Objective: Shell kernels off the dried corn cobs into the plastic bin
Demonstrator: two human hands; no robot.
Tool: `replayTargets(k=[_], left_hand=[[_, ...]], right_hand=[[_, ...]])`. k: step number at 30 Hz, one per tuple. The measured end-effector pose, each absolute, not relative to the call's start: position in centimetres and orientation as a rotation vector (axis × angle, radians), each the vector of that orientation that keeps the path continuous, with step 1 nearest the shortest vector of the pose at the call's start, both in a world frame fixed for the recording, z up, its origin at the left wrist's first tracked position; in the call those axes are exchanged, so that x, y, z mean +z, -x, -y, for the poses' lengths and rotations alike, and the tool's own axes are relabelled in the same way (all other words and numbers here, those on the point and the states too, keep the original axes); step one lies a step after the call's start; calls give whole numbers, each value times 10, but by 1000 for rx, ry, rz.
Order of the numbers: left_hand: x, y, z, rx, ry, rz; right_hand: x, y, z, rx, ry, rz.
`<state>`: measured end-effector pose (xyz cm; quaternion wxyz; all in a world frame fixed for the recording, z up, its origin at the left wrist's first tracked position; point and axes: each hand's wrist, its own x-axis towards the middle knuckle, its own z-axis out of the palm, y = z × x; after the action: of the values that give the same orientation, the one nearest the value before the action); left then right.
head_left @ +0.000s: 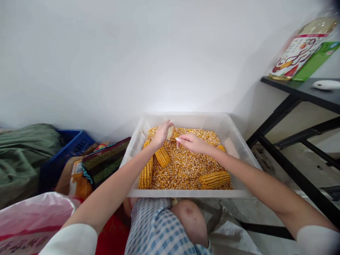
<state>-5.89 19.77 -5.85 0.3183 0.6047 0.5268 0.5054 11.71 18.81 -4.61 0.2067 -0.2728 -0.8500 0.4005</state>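
Observation:
My left hand (162,134) is wrapped round a corn cob (170,133), whose visible side is pale and partly stripped of kernels. My right hand (191,142) is closed in a pinch close to the cob's right side; what sits between its fingertips is too small to make out. Both hands are over a translucent plastic bin (186,193) holding a thick layer of loose yellow corn kernels (183,166). Below my left hand lies an ear of corn (162,157), with another ear (146,173) along the bin's left wall. A further ear (214,180) rests at the front right.
A white wall (159,56) rises behind the bin. To the right, a dark-framed table (300,88) carries a large bottle (300,53) and a green box (316,60). At left are a blue crate (61,156), a mesh bag (106,161) and a plastic bag (34,216).

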Motion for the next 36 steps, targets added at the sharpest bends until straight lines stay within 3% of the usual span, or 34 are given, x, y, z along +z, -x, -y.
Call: replayTargets(k=[11, 17, 22, 29, 36], left_hand=[[-52, 52, -184, 1326, -1740, -1347], [-62, 49, -180, 1160, -1981, -1325], [-57, 49, -187, 1403, -1842, -1363], [-61, 63, -199, 1453, -1375, -1335], [-59, 53, -197, 1457, -1243, -1181]], right_hand=[[-53, -117, -185, 1477, 797, 2273], [-68, -117, -183, 1230, 692, 2605], [-102, -100, -167, 1179, 472, 3054], [-65, -110, -185, 1105, 746, 2325], [-60, -105, -178, 1378, 813, 2092]])
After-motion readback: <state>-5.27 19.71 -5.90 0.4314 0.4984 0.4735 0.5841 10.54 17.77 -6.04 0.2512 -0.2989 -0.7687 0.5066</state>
